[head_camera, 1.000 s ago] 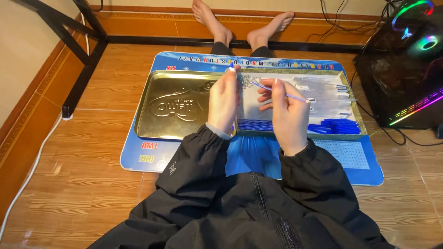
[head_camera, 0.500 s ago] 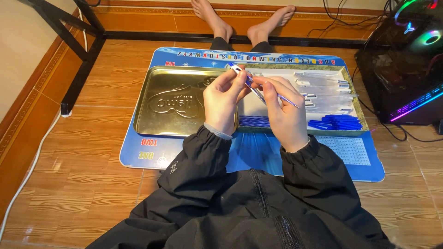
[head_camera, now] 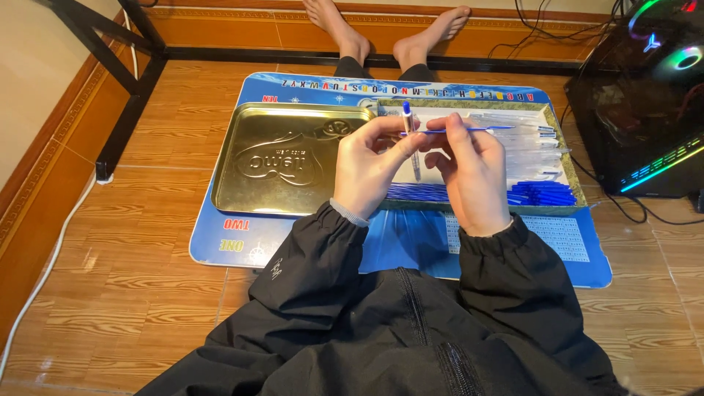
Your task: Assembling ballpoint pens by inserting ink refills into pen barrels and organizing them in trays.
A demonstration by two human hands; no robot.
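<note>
My left hand (head_camera: 370, 172) pinches a clear pen barrel with a blue tip (head_camera: 408, 117), held nearly upright above the tins. My right hand (head_camera: 473, 176) grips a thin blue refill (head_camera: 491, 129) that lies level, pointing right, and crosses the barrel at my fingertips. Both hands hover over the seam between a gold tin lid (head_camera: 242, 183) on the left and an open tin tray (head_camera: 579, 192) on the right. The tray holds several clear barrels (head_camera: 528, 143) and a row of blue caps (head_camera: 546, 194).
Both tins rest on a blue play mat (head_camera: 242, 246) on the wooden floor. A lit computer case (head_camera: 645, 110) stands at the right with cables. A black metal frame leg (head_camera: 132, 95) is at the left, a white cable (head_camera: 44, 271) runs along the wall, and my bare feet (head_camera: 345, 22) lie beyond the mat.
My hands have come closer together. The refill in my right hand swung from a slant to level, and the barrel in my left hand now stands upright against it.
</note>
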